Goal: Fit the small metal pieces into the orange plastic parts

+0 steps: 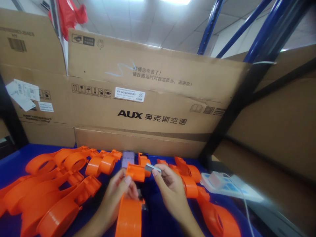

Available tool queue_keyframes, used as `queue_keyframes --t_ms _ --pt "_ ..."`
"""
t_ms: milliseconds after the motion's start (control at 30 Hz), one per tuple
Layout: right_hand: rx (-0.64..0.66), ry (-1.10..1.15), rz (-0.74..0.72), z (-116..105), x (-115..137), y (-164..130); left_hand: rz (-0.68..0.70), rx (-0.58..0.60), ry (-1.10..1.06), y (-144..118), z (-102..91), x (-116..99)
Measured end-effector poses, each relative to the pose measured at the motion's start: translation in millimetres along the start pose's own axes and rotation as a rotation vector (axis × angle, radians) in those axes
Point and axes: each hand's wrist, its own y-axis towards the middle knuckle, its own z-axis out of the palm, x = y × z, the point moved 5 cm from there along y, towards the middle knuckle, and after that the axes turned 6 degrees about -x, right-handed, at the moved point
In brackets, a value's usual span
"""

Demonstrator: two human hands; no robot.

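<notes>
Cardboard cartons (153, 98) wall in a blue surface (158, 217) strewn with orange plastic parts (54, 187). At its middle, the left hand (118, 194) is closed around an orange housing (132, 194), fingers wrapped on its upper end — best kept steady and upright. The right hand (170, 187) pinches a small grey metal piece (152, 168) between thumb and fingertips, just beside the housing's top; it should probably go in squarely, without force — wrist slightly bent inward.

Cardboard boxes (148, 98), blue shelving (209, 26), ceiling light (176, 1)
</notes>
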Motion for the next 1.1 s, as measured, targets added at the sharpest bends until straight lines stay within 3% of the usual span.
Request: queue_keyframes --t_ms 333,833,1100 --pt "-0.022 0.012 -0.007 -2 3 -2 -0.022 0.005 -0.059 0 2.3 1" --pt "0.061 -0.002 0.034 3 -2 -2 -0.047 -0.044 0.004 0 2.9 1" --pt "0.175 -0.195 -0.085 -7 -1 1 0.012 0.075 0.070 2 -1.6 2"
